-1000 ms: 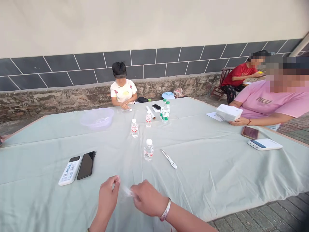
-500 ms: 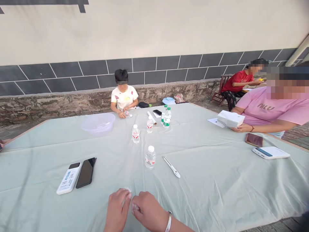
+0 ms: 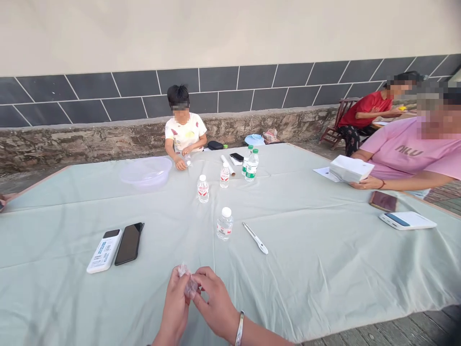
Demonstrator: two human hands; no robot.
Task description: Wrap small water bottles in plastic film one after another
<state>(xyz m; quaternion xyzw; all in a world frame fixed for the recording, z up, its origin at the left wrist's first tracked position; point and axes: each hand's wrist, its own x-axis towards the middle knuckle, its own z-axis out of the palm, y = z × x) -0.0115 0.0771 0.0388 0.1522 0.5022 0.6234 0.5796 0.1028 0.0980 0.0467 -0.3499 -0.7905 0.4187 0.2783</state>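
Between my two hands, low in the middle of the head view, is a crumpled piece of clear plastic film (image 3: 189,285). My left hand (image 3: 176,298) has its fingers and thumb closed round it. From the other side, my right hand (image 3: 214,300), with a silver bangle at the wrist, pinches its edge. Part of the film is hidden behind my fingers. Just beyond my hands stands a clear water bottle (image 3: 224,226) with a white cap. A white utility knife (image 3: 255,238) lies right of that bottle.
A power bank (image 3: 104,252) and a dark phone (image 3: 129,244) lie left on the pale tablecloth (image 3: 288,278). Farther off are several bottles, a clear purplish basin (image 3: 147,173) and a paper roll (image 3: 228,165). One person sits opposite; another at right holds a white box (image 3: 351,168).
My hands have turned and come together, and the clear plastic film between them shows more plainly. The camera has tilted down slightly. The person opposite has moved a small bottle.
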